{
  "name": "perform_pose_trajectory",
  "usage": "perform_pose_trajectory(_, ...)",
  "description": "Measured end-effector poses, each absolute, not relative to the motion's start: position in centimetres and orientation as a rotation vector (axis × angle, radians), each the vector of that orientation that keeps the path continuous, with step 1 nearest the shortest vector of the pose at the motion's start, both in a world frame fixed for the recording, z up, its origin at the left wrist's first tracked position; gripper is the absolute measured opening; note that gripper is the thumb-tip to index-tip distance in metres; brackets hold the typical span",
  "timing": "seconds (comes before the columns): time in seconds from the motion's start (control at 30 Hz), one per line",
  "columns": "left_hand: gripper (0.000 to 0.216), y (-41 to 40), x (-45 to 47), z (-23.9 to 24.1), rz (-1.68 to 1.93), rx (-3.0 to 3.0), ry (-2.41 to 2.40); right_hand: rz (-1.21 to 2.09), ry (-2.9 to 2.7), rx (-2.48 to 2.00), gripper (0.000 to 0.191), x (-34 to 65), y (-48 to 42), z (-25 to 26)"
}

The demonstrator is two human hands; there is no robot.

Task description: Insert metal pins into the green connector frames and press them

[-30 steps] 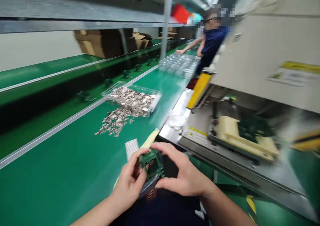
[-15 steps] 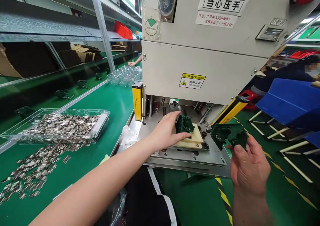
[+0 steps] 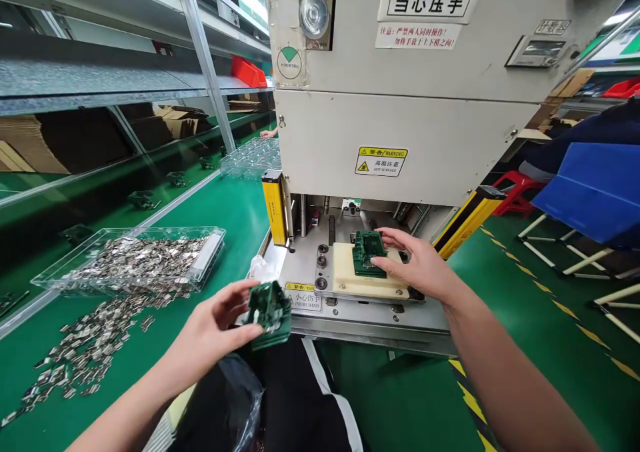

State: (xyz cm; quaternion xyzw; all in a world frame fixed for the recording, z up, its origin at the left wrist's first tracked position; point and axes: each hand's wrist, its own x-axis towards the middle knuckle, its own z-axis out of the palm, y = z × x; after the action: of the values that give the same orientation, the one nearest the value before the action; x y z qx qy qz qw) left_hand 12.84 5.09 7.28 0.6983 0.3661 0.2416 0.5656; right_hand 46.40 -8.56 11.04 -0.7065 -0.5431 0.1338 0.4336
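Observation:
My left hand (image 3: 220, 325) grips a green circuit-board part (image 3: 270, 312) in front of my lap, fingers closed round its left side. My right hand (image 3: 417, 265) rests on a second green circuit-board part (image 3: 367, 252) that sits on the cream fixture block (image 3: 350, 280) of the press machine (image 3: 400, 105); its fingers pinch the part's right edge. The fixture lies on the machine's metal bed (image 3: 360, 309), under the raised press head.
A clear tray (image 3: 200, 265) of small metal clips and several spilled clips (image 3: 85, 345) lie on the green belt at left. Yellow light-curtain posts (image 3: 274, 207) flank the press opening. Shelving stands at left, a blue bin (image 3: 595, 189) at right, and another person's hand (image 3: 269, 133) far back.
My left hand has pulled back from the fixture towards my lap with a green part in it. My right hand has moved left onto the fixture, setting its green part there.

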Motion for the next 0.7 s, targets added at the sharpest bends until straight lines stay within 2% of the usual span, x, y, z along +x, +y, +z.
perform_pose_trajectory(0.1,0.063,5.1,9.9,4.5,0.473,1.611,0.91,0.353,-1.35,-1.788,0.061,46.2,-8.8,10.3)
perform_pose_trajectory(0.2,0.066,5.0,9.9,2.9,0.393,1.599,0.855,0.192,-1.344,-1.872,0.074,46.4,-10.3,8.8)
perform_pose_trajectory(0.37,0.063,5.4,11.5,2.4,0.248,1.649,0.689,-0.239,-0.776,-2.13,0.067,48.3,-16.5,4.5)
perform_pose_trajectory(0.43,0.062,5.7,11.7,2.3,0.204,1.676,0.644,-0.11,-0.616,-2.198,0.062,49.0,-19.2,2.4)
perform_pose_trajectory(0.57,0.062,6.2,11.5,2.2,0.175,1.705,0.606,0.169,-0.482,-1.961,0.035,49.3,-22.4,-0.8)
perform_pose_trajectory(0.7,0.064,6.8,11.5,2.4,0.137,1.683,0.564,0.195,-0.239,-1.793,0.026,49.8,-22.2,-2.2)
